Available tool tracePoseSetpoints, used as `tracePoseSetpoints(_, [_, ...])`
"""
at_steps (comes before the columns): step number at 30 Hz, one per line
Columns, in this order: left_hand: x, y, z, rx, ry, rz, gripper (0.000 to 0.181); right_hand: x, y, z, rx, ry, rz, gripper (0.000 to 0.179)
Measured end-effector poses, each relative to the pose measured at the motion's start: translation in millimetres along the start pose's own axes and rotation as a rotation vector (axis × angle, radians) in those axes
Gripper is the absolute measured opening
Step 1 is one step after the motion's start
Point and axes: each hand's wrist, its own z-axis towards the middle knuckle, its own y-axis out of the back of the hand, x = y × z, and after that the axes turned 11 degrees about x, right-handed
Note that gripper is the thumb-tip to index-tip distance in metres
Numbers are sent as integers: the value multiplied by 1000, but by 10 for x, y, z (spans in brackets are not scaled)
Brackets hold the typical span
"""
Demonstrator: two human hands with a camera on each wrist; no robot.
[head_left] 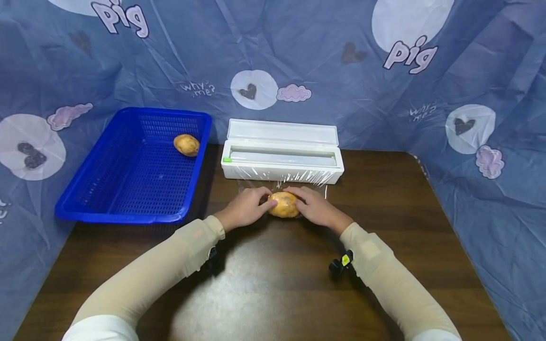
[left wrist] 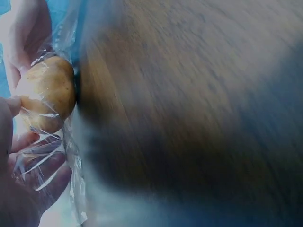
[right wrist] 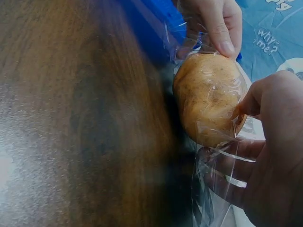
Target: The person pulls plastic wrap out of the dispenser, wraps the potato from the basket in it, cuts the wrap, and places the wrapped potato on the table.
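A potato (head_left: 283,204) with clear cling film over it is held just above or on the table, in front of the film box. My left hand (head_left: 245,207) grips its left end, thumb on the near side. At the other end my right hand (head_left: 317,207) holds it in the same manner. From the white dispenser box (head_left: 282,171) a sheet of cling film (head_left: 294,177) runs down to the potato. In the right wrist view, loose film (right wrist: 208,189) hangs past the potato and across the right fingers. Film also covers the left fingers (left wrist: 52,184) in the left wrist view.
A blue plastic basket (head_left: 123,218) stands at the left, with another potato (head_left: 186,145) in its far right corner. The dispenser's lid (head_left: 283,132) is raised, and a green slider (head_left: 227,160) sits at its left end. Patterned cloth (head_left: 298,47) hangs behind the wooden table (head_left: 273,284).
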Motion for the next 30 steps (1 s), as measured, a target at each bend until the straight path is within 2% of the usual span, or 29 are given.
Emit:
tracePoseSetpoints(3, [-22, 23, -30, -11, -14, 182, 43, -1, 22, 21, 9, -7, -13, 49])
tracePoseSetpoints(6, [-83, 36, -56, -48, -40, 372, 52, -1, 43, 25, 17, -16, -17, 50])
tracePoseSetpoints(8, [-135, 28, -52, -81, -82, 470, 54, -2, 55, 19, 18, -30, -11, 50])
tracePoseSetpoints(12, [-224, -26, -1, -102, -198, 607, 56, -11, 62, 11, 10, -35, -7, 51])
tracePoseSetpoints(14, [-241, -58, 24, -100, -243, 647, 57, -8, 61, 13, 10, -31, -10, 51])
tracePoseSetpoints(17, [-238, -93, 46, -99, -266, 678, 61, 0, 57, 25, 18, -25, -17, 51])
tracePoseSetpoints(24, [-217, -134, 82, -111, -267, 679, 66, 32, 63, 34, 17, -51, -29, 51])
tracePoseSetpoints(30, [-204, -126, 101, -99, -235, 663, 66, 17, 43, 53, -6, -77, -21, 45])
